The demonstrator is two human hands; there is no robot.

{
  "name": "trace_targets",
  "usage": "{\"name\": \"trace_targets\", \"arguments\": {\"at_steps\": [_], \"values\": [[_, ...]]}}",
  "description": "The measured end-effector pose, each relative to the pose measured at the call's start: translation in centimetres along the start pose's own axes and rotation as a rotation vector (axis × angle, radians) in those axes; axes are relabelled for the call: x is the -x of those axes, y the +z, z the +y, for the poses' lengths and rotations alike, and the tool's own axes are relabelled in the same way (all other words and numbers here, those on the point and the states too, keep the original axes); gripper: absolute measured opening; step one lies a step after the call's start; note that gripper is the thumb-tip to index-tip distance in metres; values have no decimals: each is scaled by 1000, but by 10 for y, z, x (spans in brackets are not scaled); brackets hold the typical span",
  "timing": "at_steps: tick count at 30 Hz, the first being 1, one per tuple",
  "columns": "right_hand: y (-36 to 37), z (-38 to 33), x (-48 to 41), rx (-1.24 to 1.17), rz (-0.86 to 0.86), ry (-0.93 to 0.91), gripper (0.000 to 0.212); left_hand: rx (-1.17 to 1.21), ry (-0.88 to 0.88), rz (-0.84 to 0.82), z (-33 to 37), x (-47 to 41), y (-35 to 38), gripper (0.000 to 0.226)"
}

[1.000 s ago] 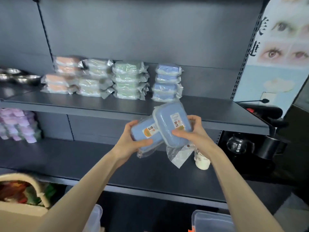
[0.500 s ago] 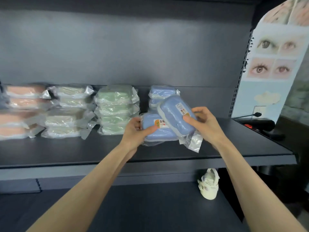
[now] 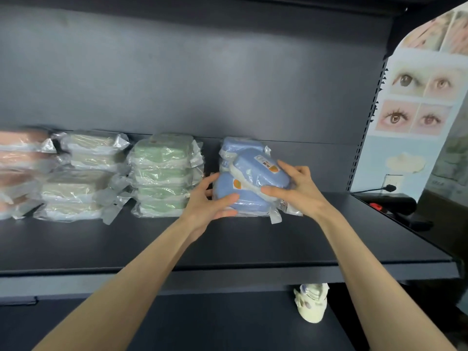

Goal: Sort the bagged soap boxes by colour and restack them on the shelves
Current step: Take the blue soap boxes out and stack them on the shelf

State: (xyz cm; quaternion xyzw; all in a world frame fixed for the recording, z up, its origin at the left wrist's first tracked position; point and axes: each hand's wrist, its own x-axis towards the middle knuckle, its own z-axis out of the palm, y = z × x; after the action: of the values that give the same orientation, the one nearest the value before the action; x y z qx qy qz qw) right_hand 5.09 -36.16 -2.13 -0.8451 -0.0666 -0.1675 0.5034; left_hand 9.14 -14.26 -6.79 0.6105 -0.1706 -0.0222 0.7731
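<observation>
I hold two bagged blue soap boxes against the front of the blue stack (image 3: 239, 148) on the upper shelf (image 3: 253, 244). My left hand (image 3: 210, 206) grips the lower blue box (image 3: 240, 198), thumb on its front. My right hand (image 3: 296, 188) grips the upper blue box (image 3: 260, 171), which is tilted with its label up and leans on the lower one. To the left stand a green stack (image 3: 164, 176), a pale cream stack (image 3: 83, 173) and a pink stack (image 3: 17, 171), all in clear bags.
The shelf's back panel rises right behind the stacks. Bare shelf lies to the right of the blue stack. On the lower shelf sits a small cream toy shoe (image 3: 311, 302). A poster of eyes (image 3: 417, 97) and a black appliance (image 3: 395, 203) are at the right.
Both hands carried the two blue boxes up from below shelf height and forward to the blue stack. The view rose and closed in on the upper shelf.
</observation>
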Motion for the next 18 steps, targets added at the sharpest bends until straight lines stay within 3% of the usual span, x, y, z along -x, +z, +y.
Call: {"name": "trace_targets", "arguments": {"at_steps": [2,5,10,15,18], "values": [[-2,0,-6,-83,35,-36,64,-39,19,-15,-2,-6,1,84],[-8,2,-17,-125,100,-63,59,-82,52,22,-4,-20,4,89],[-20,1,-45,-103,109,-84,58,-366,170,128,-4,-48,13,86],[-16,5,-72,10,90,-97,59,-616,154,222,-12,-72,14,79],[-13,7,-85,7,80,-137,48,-657,157,252,-17,-79,13,72]]}}
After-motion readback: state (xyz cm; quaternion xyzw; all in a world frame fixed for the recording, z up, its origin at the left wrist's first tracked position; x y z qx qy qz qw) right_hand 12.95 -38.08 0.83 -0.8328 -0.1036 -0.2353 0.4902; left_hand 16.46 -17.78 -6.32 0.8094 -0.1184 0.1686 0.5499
